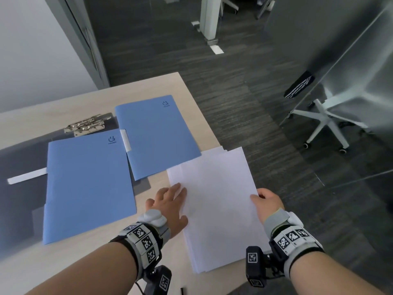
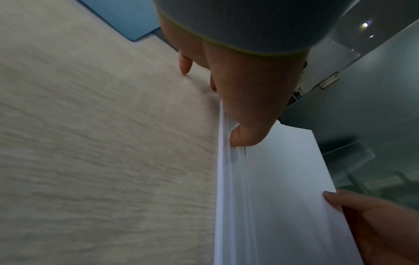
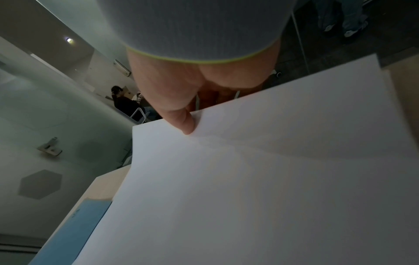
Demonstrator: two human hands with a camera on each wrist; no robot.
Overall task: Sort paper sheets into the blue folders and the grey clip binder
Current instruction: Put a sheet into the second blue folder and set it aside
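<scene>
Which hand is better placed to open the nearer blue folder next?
Probably left. The left hand rests flat on the edge of the paper stack, right beside the nearer blue folder, while the right hand pinches the top sheet on the far side.

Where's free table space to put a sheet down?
Bare table in front of the near blue folder, and beyond the grey clip binder. Crowded between that folder and the paper stack, where the left hand sits.
</scene>
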